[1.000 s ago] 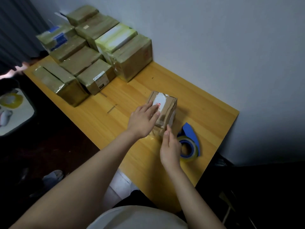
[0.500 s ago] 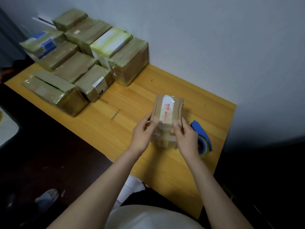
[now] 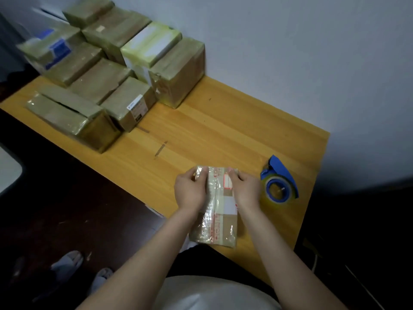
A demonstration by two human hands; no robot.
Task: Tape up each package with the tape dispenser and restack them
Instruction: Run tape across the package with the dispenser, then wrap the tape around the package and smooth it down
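At the wooden bench [image 3: 223,130] near edge, your left hand [image 3: 190,191] and right hand [image 3: 247,190] clasp the package [image 3: 220,211]: likely light, stiff, tape-slick, so hold its corners

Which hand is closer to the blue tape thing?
Right. The right hand grips the package on the side next to the tape dispenser; the left hand grips the opposite side, farther away.

Both hands [image 3: 190,191] [image 3: 247,190] grip a taped package [image 3: 220,211], seemingly tilted, beside the blue tape dispenser [image 3: 279,184].
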